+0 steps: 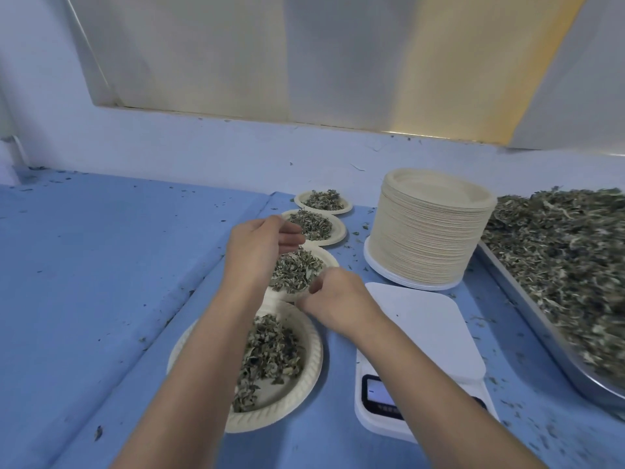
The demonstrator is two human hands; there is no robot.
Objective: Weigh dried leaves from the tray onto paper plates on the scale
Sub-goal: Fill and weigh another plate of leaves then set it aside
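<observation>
Several paper plates of dried leaves stand in a row running away from me. My left hand (pixel 260 245) hovers with relaxed fingers over the second plate (pixel 333 262) from the front. At that plate's near right rim, my right hand (pixel 334 299) has its fingers curled and seems to pinch the rim. The nearest plate (pixel 314 353) lies under my left forearm. To the right sits the white scale (pixel 422 330) with a bare platform and a lit display (pixel 378 396). A metal tray (pixel 588 384) heaped with dried leaves (pixel 568 258) fills the far right.
A tall stack of paper plates (pixel 429 225) stands behind the scale, next to the tray. Two more filled plates (pixel 338 231) (pixel 345 208) lie further back. Leaf crumbs dot the blue tabletop (pixel 101 265). A wall rises close behind.
</observation>
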